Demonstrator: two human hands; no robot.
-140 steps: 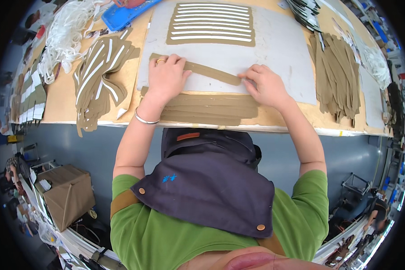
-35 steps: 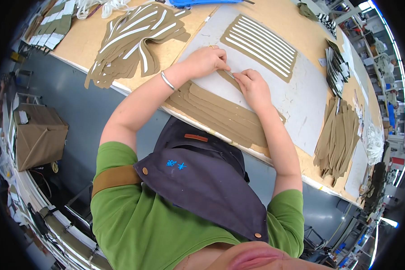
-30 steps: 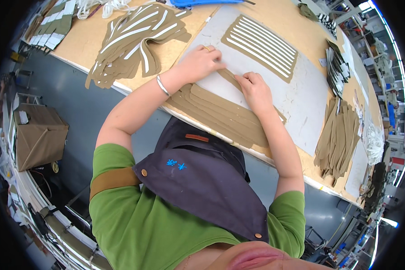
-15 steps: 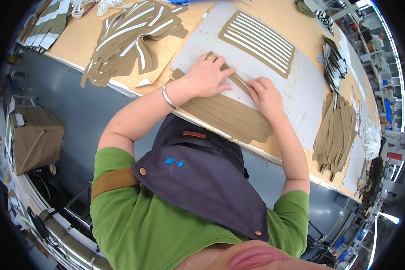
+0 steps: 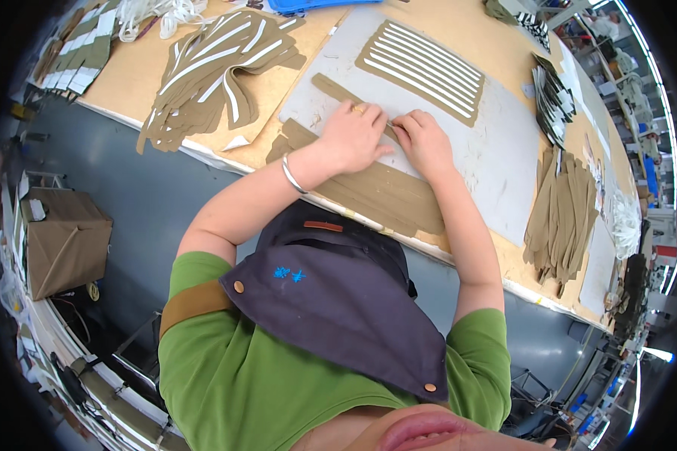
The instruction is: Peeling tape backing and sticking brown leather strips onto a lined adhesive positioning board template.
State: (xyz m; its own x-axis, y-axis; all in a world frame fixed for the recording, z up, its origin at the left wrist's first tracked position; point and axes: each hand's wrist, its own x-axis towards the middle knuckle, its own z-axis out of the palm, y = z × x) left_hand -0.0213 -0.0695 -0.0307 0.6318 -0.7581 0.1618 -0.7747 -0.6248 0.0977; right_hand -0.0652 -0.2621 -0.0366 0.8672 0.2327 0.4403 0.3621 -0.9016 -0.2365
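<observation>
Khaki strip point(image 5: 329, 86) is lying slantwise on the grey sheet point(image 5: 504, 165), both hands, left point(image 5: 356, 135) and right point(image 5: 425, 143), covering it; either grip's hold, can't tell. White-banded strips point(image 5: 423, 72) beyond are looking done; plain strips point(image 5: 376, 194) are sitting undone near the tabletop point(image 5: 113, 89) edge. Bare sheet is showing rightward.

The bare left hand point(image 5: 353, 137) is hiding part of a long khaki fabric strip point(image 5: 335, 90); the bare right hand point(image 5: 424, 143) is obscuring its end. The top edge is cropping a blue plastic tray point(image 5: 308, 6).
</observation>
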